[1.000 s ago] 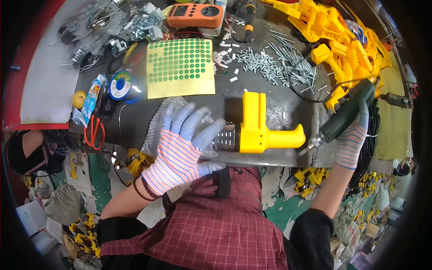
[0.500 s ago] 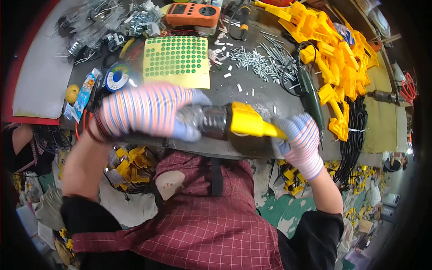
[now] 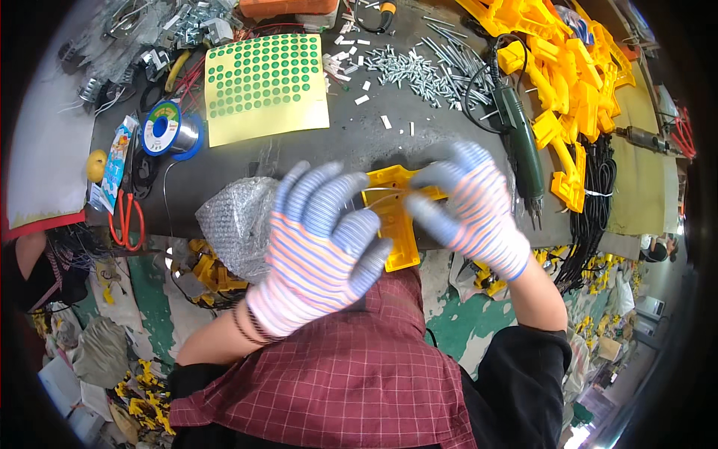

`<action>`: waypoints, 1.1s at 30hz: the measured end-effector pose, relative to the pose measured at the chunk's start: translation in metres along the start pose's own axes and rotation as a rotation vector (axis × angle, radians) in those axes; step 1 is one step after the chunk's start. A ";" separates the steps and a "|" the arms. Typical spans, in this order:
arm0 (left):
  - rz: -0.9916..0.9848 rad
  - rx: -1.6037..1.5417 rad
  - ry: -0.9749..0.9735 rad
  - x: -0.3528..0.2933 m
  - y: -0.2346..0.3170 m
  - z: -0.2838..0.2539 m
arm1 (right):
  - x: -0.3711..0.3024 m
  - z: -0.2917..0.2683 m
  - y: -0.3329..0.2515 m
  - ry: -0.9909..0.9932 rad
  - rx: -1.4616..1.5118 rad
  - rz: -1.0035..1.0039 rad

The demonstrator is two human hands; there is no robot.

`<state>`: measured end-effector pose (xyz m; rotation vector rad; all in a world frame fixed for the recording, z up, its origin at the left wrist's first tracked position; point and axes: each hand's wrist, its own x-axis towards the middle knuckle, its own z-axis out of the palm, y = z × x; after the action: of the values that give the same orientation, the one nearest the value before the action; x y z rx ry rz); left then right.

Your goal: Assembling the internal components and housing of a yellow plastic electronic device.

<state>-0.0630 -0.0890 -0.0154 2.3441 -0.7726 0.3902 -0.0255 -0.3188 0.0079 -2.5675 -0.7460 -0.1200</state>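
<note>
Both my hands wear striped knitted gloves with grey-blue fingers. A yellow plastic housing (image 3: 402,243) lies open side up at the table's front edge, between my hands. Thin pale wires (image 3: 384,197) cross its upper part. My left hand (image 3: 314,239) hovers at the housing's left side, fingers bent and apart. On the other side, my right hand (image 3: 475,209) has its thumb and forefinger spread near the wire ends, a little blurred. A bubble-wrapped bundle (image 3: 238,224) sits left of my left hand, partly hidden by it; its contents cannot be made out.
A yellow sheet of green round stickers (image 3: 265,86) lies behind, with a solder spool (image 3: 168,131) and red-handled cutters (image 3: 127,221) to its left. Metal screws (image 3: 419,75), a green electric screwdriver (image 3: 520,142), yellow housings (image 3: 561,82) and black cables (image 3: 594,209) occupy the right.
The yellow piece has gone from lying sideways between both hands to resting open side up, with its wires showing. My left hand has come nearer the body, and the bubble-wrapped bundle shows beside it.
</note>
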 end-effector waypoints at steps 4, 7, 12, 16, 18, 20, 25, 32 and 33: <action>-0.023 0.109 -0.012 -0.007 -0.004 0.030 | 0.004 0.019 -0.002 -0.041 -0.088 -0.050; 0.038 0.065 -0.062 0.000 -0.014 0.028 | 0.007 0.008 -0.003 -0.111 0.072 -0.052; 0.143 -0.015 -0.119 0.000 -0.027 0.021 | 0.008 0.003 0.000 -0.161 0.158 0.069; 0.183 -0.164 -0.131 -0.001 -0.031 0.013 | 0.023 -0.007 0.006 -0.059 -0.181 -0.074; 0.087 -0.408 -0.050 0.004 -0.037 0.002 | 0.026 -0.012 0.013 0.074 -0.187 -0.109; -0.041 -0.058 -0.099 0.027 -0.070 -0.039 | 0.023 -0.016 0.007 0.074 -0.098 -0.088; -0.543 0.662 -0.191 0.082 -0.173 -0.071 | 0.023 -0.012 -0.010 0.077 0.081 -0.025; -0.576 0.594 -0.088 0.083 -0.185 -0.080 | 0.025 -0.003 -0.011 0.098 0.159 -0.050; -0.577 0.593 -0.093 0.078 -0.188 -0.080 | 0.025 -0.003 -0.010 0.108 0.190 -0.029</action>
<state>0.1079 0.0481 -0.0091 3.0072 0.0293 0.2763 -0.0096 -0.3008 0.0192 -2.3513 -0.7180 -0.1870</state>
